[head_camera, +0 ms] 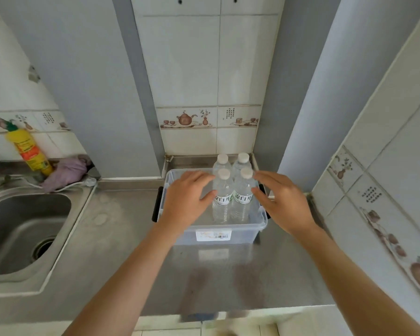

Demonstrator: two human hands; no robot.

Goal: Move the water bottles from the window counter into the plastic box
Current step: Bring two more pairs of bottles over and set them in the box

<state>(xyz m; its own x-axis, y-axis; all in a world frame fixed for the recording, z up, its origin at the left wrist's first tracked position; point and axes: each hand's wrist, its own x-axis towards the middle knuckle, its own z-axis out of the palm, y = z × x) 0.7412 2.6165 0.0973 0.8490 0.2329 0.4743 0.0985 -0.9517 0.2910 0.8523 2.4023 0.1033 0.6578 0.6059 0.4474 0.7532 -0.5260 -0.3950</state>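
Four clear plastic water bottles [230, 190] stand upright in the translucent plastic box [218, 229]; left hand [184, 200] and right hand [281, 202] flank them, fingers relaxed, holding nothing.

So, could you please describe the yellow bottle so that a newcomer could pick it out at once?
Start at the steel sink on the left and look to the tiled wall behind it. The yellow bottle leans there beside a crumpled purple cloth. Unlike the clear, white-capped water bottles in the plastic box, it is opaque yellow with a green top.
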